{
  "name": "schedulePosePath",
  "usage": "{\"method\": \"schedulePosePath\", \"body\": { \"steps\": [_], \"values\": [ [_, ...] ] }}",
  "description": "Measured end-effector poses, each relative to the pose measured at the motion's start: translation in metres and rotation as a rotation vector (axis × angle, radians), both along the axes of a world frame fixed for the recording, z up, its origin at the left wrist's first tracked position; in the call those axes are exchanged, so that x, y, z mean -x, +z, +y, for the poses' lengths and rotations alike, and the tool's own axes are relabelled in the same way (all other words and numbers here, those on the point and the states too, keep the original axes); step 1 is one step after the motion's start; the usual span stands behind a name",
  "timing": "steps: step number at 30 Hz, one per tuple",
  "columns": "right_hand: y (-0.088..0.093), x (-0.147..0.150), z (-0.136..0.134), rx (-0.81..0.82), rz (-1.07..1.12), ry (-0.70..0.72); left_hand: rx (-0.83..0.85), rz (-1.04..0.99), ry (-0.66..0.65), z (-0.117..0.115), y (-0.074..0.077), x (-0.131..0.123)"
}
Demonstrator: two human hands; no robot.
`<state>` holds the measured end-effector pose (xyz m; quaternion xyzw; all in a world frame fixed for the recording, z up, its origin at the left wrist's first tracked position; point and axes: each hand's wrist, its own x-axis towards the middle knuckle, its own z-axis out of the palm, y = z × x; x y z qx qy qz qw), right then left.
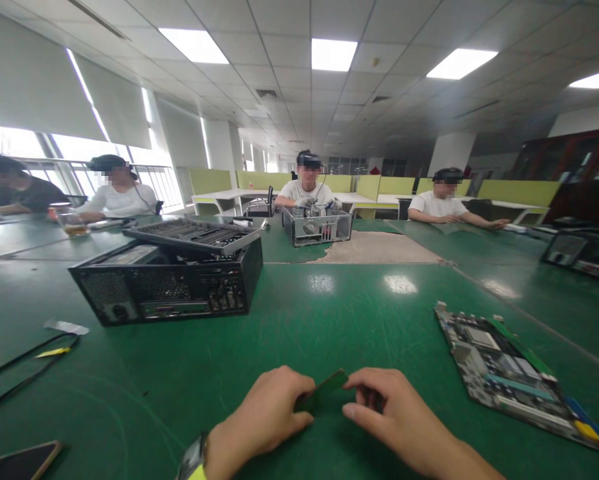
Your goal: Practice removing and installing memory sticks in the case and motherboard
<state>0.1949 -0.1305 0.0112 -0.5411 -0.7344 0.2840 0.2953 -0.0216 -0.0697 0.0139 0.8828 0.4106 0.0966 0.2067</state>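
My left hand (274, 417) is closed on a small thin green board (328, 387), gripped between thumb and fingers low over the green table. It looks like a circuit board, but its exact kind is hard to make out. At the board's far end is my right hand (392, 407), index fingertip at or against the edge. Its thumb stands apart from the bent fingers, with a gap between them. A watch (193, 457) is on my left wrist. To the right of my hands lies a motherboard (509, 380) with several slots and a square chip.
A black computer case (164, 287) lies at the left, a grey metal panel (194, 235) resting on it. Nearer are a black cable (24, 367) and a phone (22, 461). Across the table (349, 327), a gloved person works at an open case (316, 227); other people sit around.
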Motion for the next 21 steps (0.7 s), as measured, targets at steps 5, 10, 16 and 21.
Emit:
{"method": "schedulePosePath", "body": {
  "steps": [5,10,16,21],
  "values": [
    [-0.002,-0.003,0.004,-0.068,-0.051,-0.076,-0.016,-0.075,0.044,0.011,0.013,0.011],
    [-0.001,-0.001,0.003,-0.098,-0.067,-0.082,0.083,-0.348,0.048,0.006,0.017,0.004],
    [-0.002,0.002,-0.001,-0.053,0.046,-0.067,0.077,-0.444,0.012,-0.006,0.009,-0.012],
    [0.000,0.002,-0.003,-0.087,0.074,-0.046,0.066,-0.400,0.033,-0.011,0.004,-0.016]
  ]
}}
